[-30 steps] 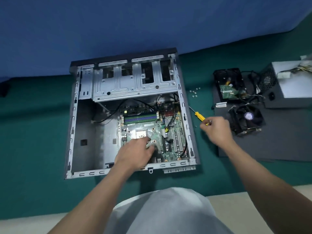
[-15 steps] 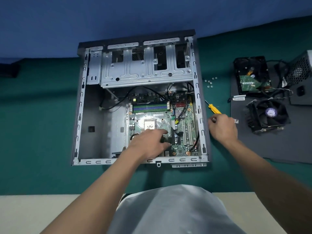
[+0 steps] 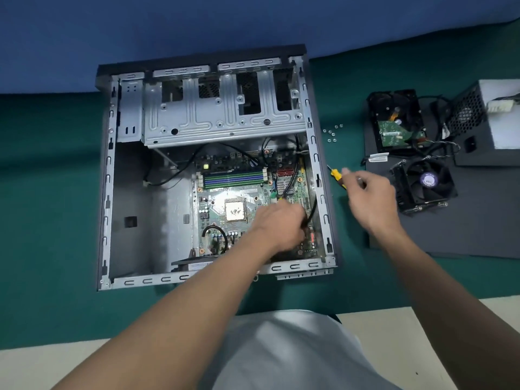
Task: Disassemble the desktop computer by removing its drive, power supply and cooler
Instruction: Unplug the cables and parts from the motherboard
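Note:
The open computer case [image 3: 108, 192] lies flat on a green mat with its motherboard [image 3: 239, 192] exposed and the bare processor [image 3: 235, 211] showing. My left hand [image 3: 278, 225] is inside the case over the board's right part, fingers curled at the lower end of a black cable [image 3: 313, 211]. My right hand [image 3: 370, 195] hovers just right of the case, fingers loosely curled over the handle of a yellow screwdriver [image 3: 336, 176]. The hard drive [image 3: 394, 122], cooler fan [image 3: 425, 184] and power supply [image 3: 495, 122] lie out on the right.
Several small screws [image 3: 332, 133] lie on the green mat [image 3: 56, 192] beside the case's right wall. A dark sheet [image 3: 464, 229] under the removed parts covers the right side. The metal drive cage [image 3: 225, 119] spans the case's far end. A blue backdrop rises behind.
My left hand slid right across the motherboard to the black cable. My right hand stayed by the screwdriver handle and lifted slightly. The screwdriver has not moved; the camera shifted.

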A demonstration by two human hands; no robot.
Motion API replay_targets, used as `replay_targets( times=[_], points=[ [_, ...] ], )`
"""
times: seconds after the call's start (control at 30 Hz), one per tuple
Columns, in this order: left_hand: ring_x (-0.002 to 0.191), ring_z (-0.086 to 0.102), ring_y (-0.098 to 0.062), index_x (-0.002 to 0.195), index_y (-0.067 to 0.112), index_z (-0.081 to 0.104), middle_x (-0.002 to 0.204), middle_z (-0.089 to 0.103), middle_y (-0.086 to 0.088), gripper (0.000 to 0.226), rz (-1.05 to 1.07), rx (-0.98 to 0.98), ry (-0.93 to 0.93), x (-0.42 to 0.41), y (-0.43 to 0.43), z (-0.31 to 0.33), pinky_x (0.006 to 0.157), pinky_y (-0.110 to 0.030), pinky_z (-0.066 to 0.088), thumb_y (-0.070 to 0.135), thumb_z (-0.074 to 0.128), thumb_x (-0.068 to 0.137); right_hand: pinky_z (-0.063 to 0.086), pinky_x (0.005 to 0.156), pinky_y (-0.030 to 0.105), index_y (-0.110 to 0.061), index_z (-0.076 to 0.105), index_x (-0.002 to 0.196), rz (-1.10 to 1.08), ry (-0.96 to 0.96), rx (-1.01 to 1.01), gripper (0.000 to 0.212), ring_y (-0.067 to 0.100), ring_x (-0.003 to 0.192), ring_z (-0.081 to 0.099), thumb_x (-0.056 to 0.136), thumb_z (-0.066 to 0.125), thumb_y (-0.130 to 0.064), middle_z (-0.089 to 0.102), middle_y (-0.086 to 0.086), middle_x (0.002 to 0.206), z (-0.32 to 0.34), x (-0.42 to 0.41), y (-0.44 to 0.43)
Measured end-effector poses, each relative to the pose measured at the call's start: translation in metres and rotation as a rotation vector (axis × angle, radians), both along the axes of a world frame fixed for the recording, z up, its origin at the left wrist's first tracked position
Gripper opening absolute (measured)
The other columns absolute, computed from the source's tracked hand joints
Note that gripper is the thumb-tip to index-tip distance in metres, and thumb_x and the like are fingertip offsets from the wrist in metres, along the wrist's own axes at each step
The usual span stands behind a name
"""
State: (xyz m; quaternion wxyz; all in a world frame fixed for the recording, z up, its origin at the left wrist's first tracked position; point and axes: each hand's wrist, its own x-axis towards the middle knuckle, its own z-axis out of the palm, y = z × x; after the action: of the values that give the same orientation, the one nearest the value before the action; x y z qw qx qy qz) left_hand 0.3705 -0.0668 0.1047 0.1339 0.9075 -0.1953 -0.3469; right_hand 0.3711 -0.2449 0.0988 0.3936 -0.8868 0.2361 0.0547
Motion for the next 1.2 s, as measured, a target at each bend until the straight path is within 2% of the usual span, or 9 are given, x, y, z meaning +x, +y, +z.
replay_targets(
  times=[0.2, 0.27, 0.33, 0.4, 0.5, 0.6, 0.7, 1.1, 1.2],
  points=[
    [0.074, 0.056, -0.019, 0.088, 0.017, 0.062, 0.073, 0.047, 0.007, 0.004, 0.177, 0.076, -0.262, 0.016, 0.057, 0.007, 0.065, -0.03, 0.043, 0.02, 0.061, 0.089, 0.05, 0.066, 0.032, -0.018, 0.072, 0.082, 0.058, -0.203, 0.516, 0.055, 0.019, 0.065, 0.063, 0.09, 0.042, -0.064, 0.068, 0.01, 0.075, 0.067, 0.016, 0.002],
    [0.08, 0.058, -0.022, 0.093, 0.017, 0.065, 0.079, 0.052, 0.005, 0.006, 0.259, 0.127, -0.243, 0.012, 0.073, 0.002, 0.068, -0.032, 0.045, 0.019, 0.061, 0.089, 0.046, 0.066, 0.023, -0.027, 0.073, 0.083, 0.216, -0.263, 0.406, 0.055, 0.015, 0.063, 0.059, 0.093, 0.035, -0.065, 0.066, 0.004, 0.07, 0.09, 0.022, 0.01],
    [0.082, 0.059, -0.02, 0.1, 0.023, 0.068, 0.085, 0.058, 0.004, 0.012, 0.341, 0.124, -0.146, 0.007, 0.081, -0.003, 0.069, -0.03, 0.043, 0.029, 0.062, 0.093, 0.031, 0.045, 0.013, -0.032, 0.071, 0.077, 0.429, -0.269, 0.268, 0.052, 0.006, 0.04, 0.039, 0.096, 0.032, -0.06, 0.049, -0.008, 0.046, 0.107, 0.024, 0.024],
    [0.08, 0.054, -0.018, 0.105, 0.028, 0.07, 0.085, 0.057, 0.006, 0.02, 0.405, 0.086, -0.077, 0.005, 0.083, -0.008, 0.068, -0.028, 0.04, 0.041, 0.064, 0.092, 0.029, 0.036, 0.022, -0.028, 0.061, 0.058, 0.638, -0.127, 0.238, 0.051, 0.004, 0.033, 0.028, 0.094, 0.042, -0.06, 0.037, -0.012, 0.038, 0.116, 0.024, 0.042],
    [0.08, 0.051, -0.019, 0.106, 0.029, 0.071, 0.089, 0.062, 0.003, 0.021, 0.449, 0.052, -0.092, 0.005, 0.08, -0.012, 0.07, -0.028, 0.039, 0.043, 0.064, 0.091, 0.049, 0.049, 0.035, -0.018, 0.06, 0.057, 1.041, 0.203, -0.061, 0.049, 0.012, 0.038, 0.044, 0.087, 0.055, -0.056, 0.053, -0.007, 0.047, 0.109, 0.027, 0.064],
    [0.089, 0.057, -0.022, 0.108, 0.03, 0.07, 0.105, 0.068, -0.001, 0.021, 0.474, 0.044, -0.094, 0.005, 0.081, -0.014, 0.073, -0.029, 0.038, 0.042, 0.064, 0.091, 0.053, 0.058, 0.035, -0.009, 0.065, 0.074, 1.377, 0.398, -0.499, 0.023, 0.02, 0.06, 0.058, 0.091, 0.064, -0.023, 0.058, 0.005, 0.065, 0.095, 0.028, 0.084],
    [0.09, 0.057, -0.022, 0.108, 0.031, 0.07, 0.107, 0.068, -0.002, 0.021, 0.497, 0.021, -0.077, 0.004, 0.084, -0.016, 0.074, -0.03, 0.038, 0.042, 0.065, 0.091, 0.045, 0.047, 0.034, -0.009, 0.04, 0.064, 1.479, 0.454, -0.696, 0.028, 0.02, 0.061, 0.052, 0.086, 0.048, 0.008, 0.045, 0.006, 0.068, 0.076, 0.024, 0.097],
    [0.079, 0.048, -0.019, 0.105, 0.031, 0.07, 0.082, 0.05, 0.006, 0.021, 0.52, 0.0, -0.029, 0.004, 0.084, -0.016, 0.07, -0.029, 0.036, 0.043, 0.068, 0.088, 0.042, 0.065, 0.032, -0.012, 0.033, 0.072, 1.586, 0.64, -0.826, 0.03, 0.015, 0.062, 0.04, 0.102, 0.038, -0.01, 0.037, 0.002, 0.076, 0.034, 0.02, 0.107],
    [0.079, 0.048, -0.019, 0.106, 0.03, 0.07, 0.083, 0.052, 0.006, 0.023, 0.515, 0.002, -0.03, 0.005, 0.084, -0.017, 0.07, -0.029, 0.036, 0.045, 0.068, 0.088, 0.036, 0.05, 0.026, -0.012, 0.03, 0.069, 1.586, 0.644, -0.837, 0.034, 0.014, 0.061, 0.039, 0.101, 0.039, -0.007, 0.038, 0.002, 0.075, 0.035, 0.019, 0.11]
  ],
)
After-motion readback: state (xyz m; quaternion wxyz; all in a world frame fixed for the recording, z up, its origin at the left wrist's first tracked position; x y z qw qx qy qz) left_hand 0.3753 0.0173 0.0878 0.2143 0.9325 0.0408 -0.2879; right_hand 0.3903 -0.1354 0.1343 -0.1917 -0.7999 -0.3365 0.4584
